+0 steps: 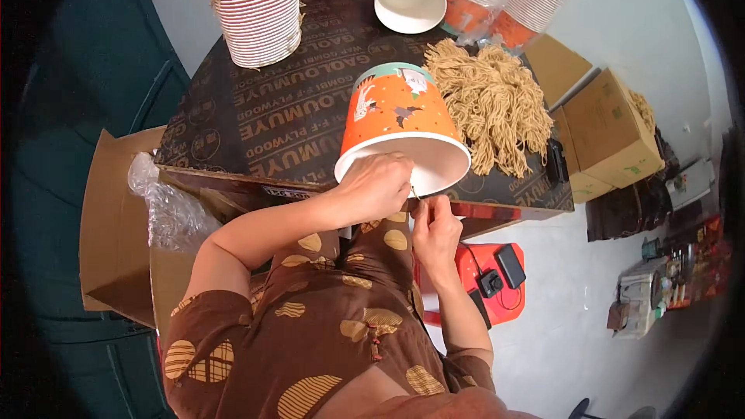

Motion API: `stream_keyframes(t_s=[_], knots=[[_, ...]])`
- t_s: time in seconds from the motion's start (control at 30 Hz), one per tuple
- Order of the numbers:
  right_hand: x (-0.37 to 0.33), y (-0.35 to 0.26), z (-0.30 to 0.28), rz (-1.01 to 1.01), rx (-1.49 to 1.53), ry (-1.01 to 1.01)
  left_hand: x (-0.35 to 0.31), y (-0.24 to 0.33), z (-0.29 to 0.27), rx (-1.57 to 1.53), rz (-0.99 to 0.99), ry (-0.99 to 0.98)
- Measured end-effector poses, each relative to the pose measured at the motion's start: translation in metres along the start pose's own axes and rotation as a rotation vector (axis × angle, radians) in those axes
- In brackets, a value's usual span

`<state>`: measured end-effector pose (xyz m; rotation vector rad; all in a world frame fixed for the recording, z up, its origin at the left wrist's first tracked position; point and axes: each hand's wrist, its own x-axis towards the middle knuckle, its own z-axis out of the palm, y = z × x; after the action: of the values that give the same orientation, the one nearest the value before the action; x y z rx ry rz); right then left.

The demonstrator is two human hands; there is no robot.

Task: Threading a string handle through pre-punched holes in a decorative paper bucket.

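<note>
An orange paper bucket (pixel 400 112) with a white inside and printed figures lies tilted at the table's near edge, its mouth toward me. My left hand (pixel 376 186) is closed at the near left of the rim, fingers curled into the mouth. Just below the rim, my right hand (pixel 436 229) pinches a thin tan cord (pixel 415 193) that shows between both hands. Where the cord meets the bucket is hidden by my fingers. Beyond the bucket's right side lies a heap of tan cords (pixel 497 105).
Tall stacks of paper buckets (pixel 258 15) stand at the back, with a single white bucket (pixel 410 1) among them on the dark plywood table (pixel 287 101). Cardboard boxes (pixel 609 132) flank the table. Right of my legs, a red stool (pixel 508 302) bears black devices.
</note>
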<state>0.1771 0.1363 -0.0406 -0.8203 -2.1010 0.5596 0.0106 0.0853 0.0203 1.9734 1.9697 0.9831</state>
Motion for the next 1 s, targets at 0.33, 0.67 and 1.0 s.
stream_keyframes(t_s=[0.33, 0.67, 1.0], knots=[[0.001, -0.002, 0.002, 0.055, 0.065, 0.007, -0.002, 0.008, 0.009, -0.267, -0.038, -0.026], [0.000, 0.000, 0.002, 0.074, 0.070, 0.003, 0.012, 0.015, -0.003, -0.282, -0.152, -0.250], [-0.004, -0.003, -0.001, 0.073, 0.106, 0.027, 0.015, 0.005, 0.002, -0.162, -0.073, -0.235]])
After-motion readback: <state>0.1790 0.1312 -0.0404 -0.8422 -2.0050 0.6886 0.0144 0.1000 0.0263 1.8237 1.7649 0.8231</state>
